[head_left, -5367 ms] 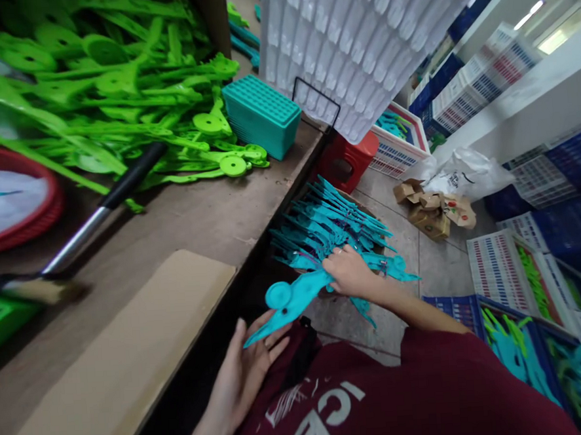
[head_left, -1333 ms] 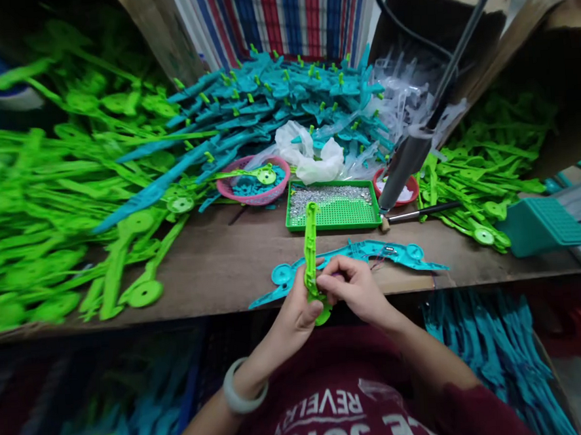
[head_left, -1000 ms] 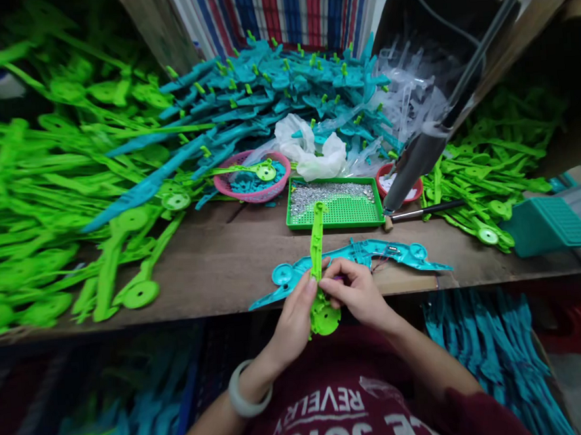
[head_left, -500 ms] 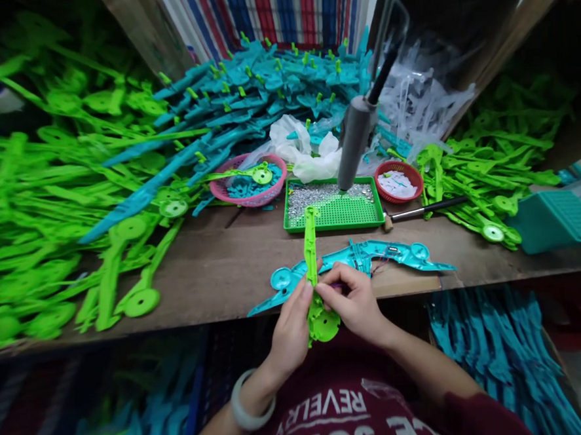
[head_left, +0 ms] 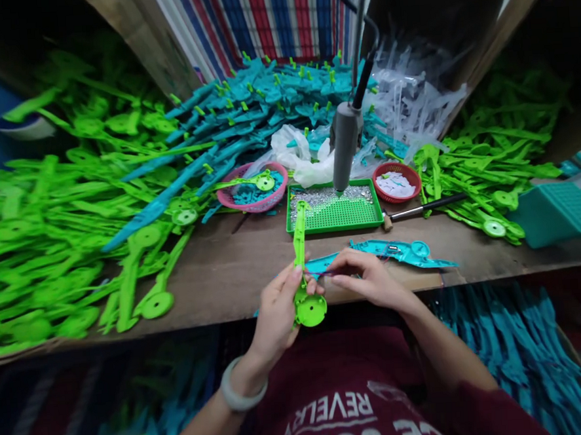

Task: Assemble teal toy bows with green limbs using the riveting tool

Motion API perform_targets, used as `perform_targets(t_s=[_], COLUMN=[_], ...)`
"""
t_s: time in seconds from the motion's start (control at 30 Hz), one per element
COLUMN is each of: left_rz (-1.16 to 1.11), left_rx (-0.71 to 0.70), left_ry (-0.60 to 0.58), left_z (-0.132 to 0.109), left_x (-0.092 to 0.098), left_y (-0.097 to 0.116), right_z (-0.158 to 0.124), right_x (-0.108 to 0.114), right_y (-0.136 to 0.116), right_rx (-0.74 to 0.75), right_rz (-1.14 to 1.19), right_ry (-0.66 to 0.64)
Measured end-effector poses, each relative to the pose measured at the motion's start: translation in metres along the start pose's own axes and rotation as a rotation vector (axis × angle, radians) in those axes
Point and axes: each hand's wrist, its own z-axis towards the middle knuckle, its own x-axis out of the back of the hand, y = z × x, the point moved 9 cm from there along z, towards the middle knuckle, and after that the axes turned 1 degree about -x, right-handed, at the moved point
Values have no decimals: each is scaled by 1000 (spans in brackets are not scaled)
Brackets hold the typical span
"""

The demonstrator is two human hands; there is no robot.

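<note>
My left hand (head_left: 279,310) is closed around a long lime-green plastic part (head_left: 299,240), held upright with its round end at the bottom. To its right, my right hand (head_left: 366,280) has its thumb and fingers pinched together near a thin dark wire (head_left: 326,274); the fingertips partly hide what they grip. Behind both hands a long blue plastic part (head_left: 395,249) lies on the table, with wires and a small metal piece on its right half.
A grey screwdriver (head_left: 346,145) hangs over a green tray (head_left: 334,226) of small metal pieces. Beside it stand a pink basket (head_left: 255,205) and a red basket (head_left: 398,198). Green part piles (head_left: 30,227) lie left and right, blue ones (head_left: 263,94) behind.
My right hand has moved off the green part toward the right, near the wire. My left hand has shifted slightly left with the green part. The view has shifted a little.
</note>
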Motion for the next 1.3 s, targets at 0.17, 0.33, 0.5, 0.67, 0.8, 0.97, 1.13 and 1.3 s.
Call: perform_targets(t_s=[0.17, 0.33, 0.5, 0.67, 0.8, 0.97, 1.13, 1.3], left_rz=[807, 950, 951, 796, 453, 358, 389, 372], left_rx=[-686, -946, -991, -839, -321, -258, -405, -487], left_ry=[178, 305, 247, 172, -48, -83, -26, -20], left_z=[-5, -19, -24, -17, 3, -1, -8, -9], left_x=[13, 3, -14, -9, -3, -7, -15, -22], left_y=[71, 92, 96, 105, 71, 70, 97, 110], right_z=[17, 30, 33, 51, 47, 36, 39, 50], right_x=[18, -1, -28, 1, 24, 11, 17, 32], right_y=[1, 9, -3, -20, -67, -93, -121, -114], right_rx=[-51, -200, -270, -22, 434, 588, 679, 533], right_rz=[62, 352, 659, 341, -282, -816, -866, -654], right_ry=[-53, -183, -492, -304, -47, -109, -78, 5])
